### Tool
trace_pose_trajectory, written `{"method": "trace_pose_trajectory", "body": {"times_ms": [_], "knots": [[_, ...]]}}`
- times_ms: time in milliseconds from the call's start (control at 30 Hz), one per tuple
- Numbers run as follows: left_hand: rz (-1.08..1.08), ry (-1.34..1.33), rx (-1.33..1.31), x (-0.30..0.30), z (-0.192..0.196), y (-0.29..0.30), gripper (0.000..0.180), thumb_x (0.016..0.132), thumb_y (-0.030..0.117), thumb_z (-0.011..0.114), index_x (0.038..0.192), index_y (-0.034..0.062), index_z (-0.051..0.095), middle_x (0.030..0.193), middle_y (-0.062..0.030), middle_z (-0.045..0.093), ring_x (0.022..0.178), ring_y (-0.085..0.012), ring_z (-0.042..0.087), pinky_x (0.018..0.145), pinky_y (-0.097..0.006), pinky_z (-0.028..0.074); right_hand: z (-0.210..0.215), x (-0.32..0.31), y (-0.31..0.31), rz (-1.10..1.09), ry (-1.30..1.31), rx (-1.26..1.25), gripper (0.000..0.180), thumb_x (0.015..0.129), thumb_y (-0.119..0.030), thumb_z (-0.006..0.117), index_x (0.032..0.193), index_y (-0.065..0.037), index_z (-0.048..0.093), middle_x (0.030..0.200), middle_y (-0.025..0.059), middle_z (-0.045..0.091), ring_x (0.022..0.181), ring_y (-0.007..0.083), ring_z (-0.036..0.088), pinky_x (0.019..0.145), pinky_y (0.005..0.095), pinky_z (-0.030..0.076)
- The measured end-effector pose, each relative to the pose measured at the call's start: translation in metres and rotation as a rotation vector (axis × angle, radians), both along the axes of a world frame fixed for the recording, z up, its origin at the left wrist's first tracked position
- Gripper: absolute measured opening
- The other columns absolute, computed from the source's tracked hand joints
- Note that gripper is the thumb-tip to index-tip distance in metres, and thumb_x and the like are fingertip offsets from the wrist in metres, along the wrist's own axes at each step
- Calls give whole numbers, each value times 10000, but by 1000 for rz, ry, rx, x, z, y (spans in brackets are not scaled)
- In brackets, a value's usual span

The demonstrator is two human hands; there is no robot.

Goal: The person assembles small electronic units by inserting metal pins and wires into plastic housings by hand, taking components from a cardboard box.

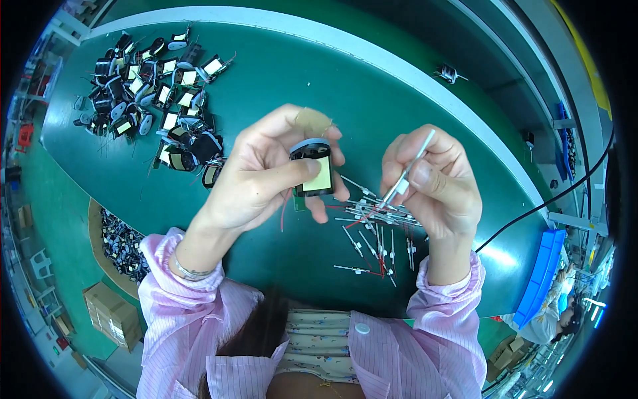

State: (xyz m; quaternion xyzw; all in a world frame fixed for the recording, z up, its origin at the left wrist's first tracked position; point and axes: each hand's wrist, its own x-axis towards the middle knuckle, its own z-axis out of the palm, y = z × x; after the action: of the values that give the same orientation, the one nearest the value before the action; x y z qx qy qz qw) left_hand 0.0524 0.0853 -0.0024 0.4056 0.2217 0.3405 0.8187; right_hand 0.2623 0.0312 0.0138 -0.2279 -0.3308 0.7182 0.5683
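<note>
In the middle, my left hand is closed around a small black housing with a grey rounded end and a pale yellow sticker. The thumb lies across its face, and a thin red wire hangs below it. Tan tape wraps one finger of this hand. To its right, my right hand pinches a slim silvery rod with a small white tab and a red lead, tilted upward. The two held parts are apart. Beneath the right hand, several similar rods lie loosely on the green table.
Many black housings are heaped at the far left. A cardboard container with more small parts stands beside the table's left edge, near a closed carton. At right are a blue tray and a black cable.
</note>
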Motion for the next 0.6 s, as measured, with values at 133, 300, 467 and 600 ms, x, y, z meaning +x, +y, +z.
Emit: {"method": "trace_pose_trajectory", "body": {"times_ms": [133,300,467,600], "knots": [[-156,-176,-160,-8,-23,-3,225,853,-39,466,1041,-61,588,1008,-178,619,767,-236,663,490,-264,494,-14,-17,-3,-33,118,87,139,896,-15,573,1007,65,598,948,232,657,811,266,664,689,322,553],[-303,-119,-238,-7,-12,-8,190,909,99,533,969,-52,631,969,-133,621,813,-190,631,522,-236,432,-16,-21,-5,-82,-5,103,111,893,37,553,982,79,604,947,228,658,809,287,661,696,377,571],[-231,-49,-198,-7,-12,-12,95,875,57,606,887,-17,664,989,-115,602,787,-159,610,543,-227,434,-2,-28,-15,-225,-328,62,58,849,-38,643,882,8,629,821,178,673,761,222,595,719,336,473],[98,238,598,-8,-5,-14,74,771,-3,696,839,-21,673,1048,-123,572,758,-126,581,550,-214,420,-3,-27,-18,-297,-400,105,96,849,112,583,927,93,636,914,211,674,852,243,674,777,340,566]]}}
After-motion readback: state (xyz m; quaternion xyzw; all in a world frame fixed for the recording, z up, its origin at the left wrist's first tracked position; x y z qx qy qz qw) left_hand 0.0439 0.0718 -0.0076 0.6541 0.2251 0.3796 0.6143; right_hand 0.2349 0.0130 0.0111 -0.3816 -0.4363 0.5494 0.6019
